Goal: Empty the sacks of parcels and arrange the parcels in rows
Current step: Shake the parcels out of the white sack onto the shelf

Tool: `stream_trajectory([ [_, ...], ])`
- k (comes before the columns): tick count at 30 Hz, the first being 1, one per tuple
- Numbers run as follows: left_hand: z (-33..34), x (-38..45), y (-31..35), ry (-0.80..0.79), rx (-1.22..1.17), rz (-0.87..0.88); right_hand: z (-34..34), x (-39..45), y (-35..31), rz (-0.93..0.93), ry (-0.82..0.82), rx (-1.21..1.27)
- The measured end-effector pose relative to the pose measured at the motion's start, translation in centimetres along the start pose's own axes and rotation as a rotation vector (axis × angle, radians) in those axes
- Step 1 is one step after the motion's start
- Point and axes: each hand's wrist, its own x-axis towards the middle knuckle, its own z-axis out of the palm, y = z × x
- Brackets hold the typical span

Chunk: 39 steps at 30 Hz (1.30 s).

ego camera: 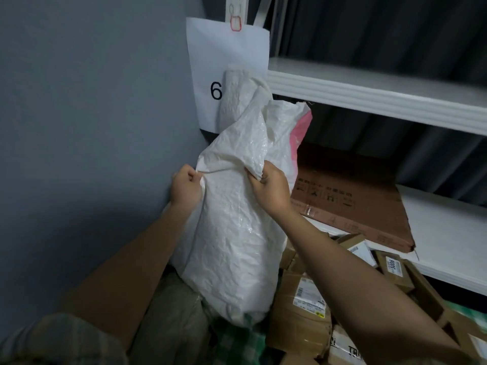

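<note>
I have the white woven sack (232, 233) held upright against the grey wall (92, 114), my left hand (185, 189) pinching a fold at its near edge and my right hand (271, 191) clamped on a bunch of the fabric nearer the shelving, so both grips are closed on the sack itself. It stands over a heap of cardboard parcels (303, 306) at the lower right, none yet in rows. My worry is the slick fabric: a pinch that small could slip as I tip it, and the load would dump in one rush onto that heap — crushing or scattering boxes. The mouth also sits close under the white shelf (369, 93) and could snag its lip. Readable writing: a "6" on the paper sheet (226, 56) pinned behind the sack, and what looks like "9005" on one parcel label (393, 266) — the rest is too blurred.
</note>
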Motion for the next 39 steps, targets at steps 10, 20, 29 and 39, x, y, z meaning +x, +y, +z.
stream_trajectory([
  [10,-1.0,-1.1,7.2,0.047,-0.175,0.02,-5.2,0.4,-3.2,0.017,0.068,0.049],
  [20,-2.1,-3.0,12.5,0.077,-0.286,0.044,-10.4,-1.3,-6.3,0.007,0.105,0.085],
  [29,-2.6,-6.1,15.8,0.108,-0.277,0.124,-13.2,-3.7,-7.5,0.043,0.126,0.127],
  [39,-4.1,-8.2,16.5,0.095,-0.258,0.204,-14.0,-6.7,-8.9,0.137,0.097,0.209],
])
